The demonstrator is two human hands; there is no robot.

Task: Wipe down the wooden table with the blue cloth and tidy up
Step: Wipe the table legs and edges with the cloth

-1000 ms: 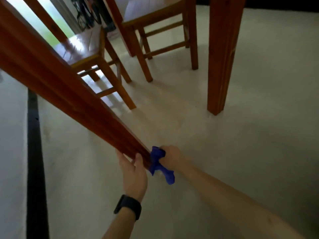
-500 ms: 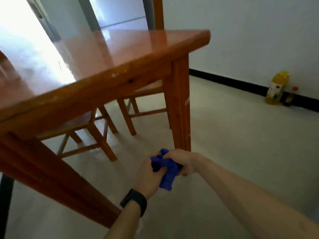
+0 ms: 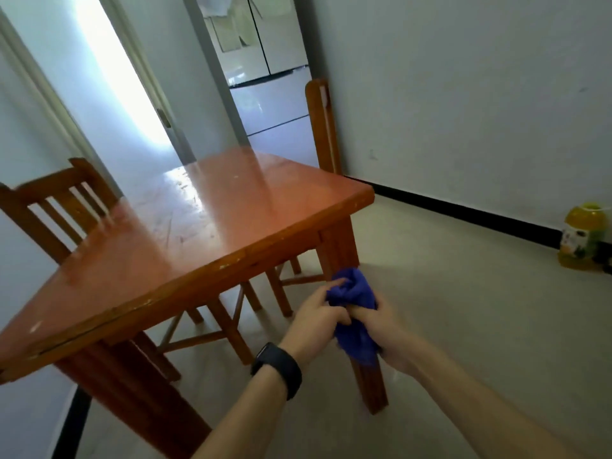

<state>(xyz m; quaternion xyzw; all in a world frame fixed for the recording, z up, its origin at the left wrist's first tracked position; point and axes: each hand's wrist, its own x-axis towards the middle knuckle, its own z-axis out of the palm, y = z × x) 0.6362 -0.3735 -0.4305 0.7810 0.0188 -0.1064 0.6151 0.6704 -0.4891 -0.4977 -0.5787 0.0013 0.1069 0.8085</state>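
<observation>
The bunched blue cloth sits between both hands in front of the table's near right leg. My left hand, with a black watch on its wrist, pinches the cloth from the left. My right hand grips it from the right and below. The reddish wooden table fills the left and middle of the view, its glossy top bare and scuffed. Both hands hang in the air off the table's right edge, below the top's level.
A wooden chair stands at the table's far left, another chair back against the right wall. More chair legs show under the table. A yellow bottle stands on the floor by the wall at the right. A doorway lies behind.
The view has risen from under the table to above its top. My left hand left the table rail and joined the right on the cloth, and both rose with it.
</observation>
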